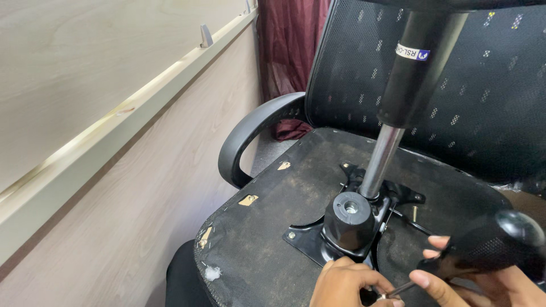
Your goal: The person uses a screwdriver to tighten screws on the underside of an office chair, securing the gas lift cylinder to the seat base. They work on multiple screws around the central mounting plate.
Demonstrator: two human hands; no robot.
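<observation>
Beside a pale wood-panelled wall (114, 187), an upturned office chair seat (267, 227) is lying with its black mounting plate (310, 236) facing up. The right hand (483, 278) is gripping a black-handled screwdriver (489, 247), fingers closed round the handle, its shaft running down-left. The left hand (347, 284) is pinching the tip at the plate's near edge.

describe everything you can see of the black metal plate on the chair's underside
The black metal plate lies flat on the upturned seat bottom, glossy, with spread corners; one bolt shows at its left corner. A black round hub rises from it, holding the chrome gas-lift rod. The left hand covers its near edge.
</observation>
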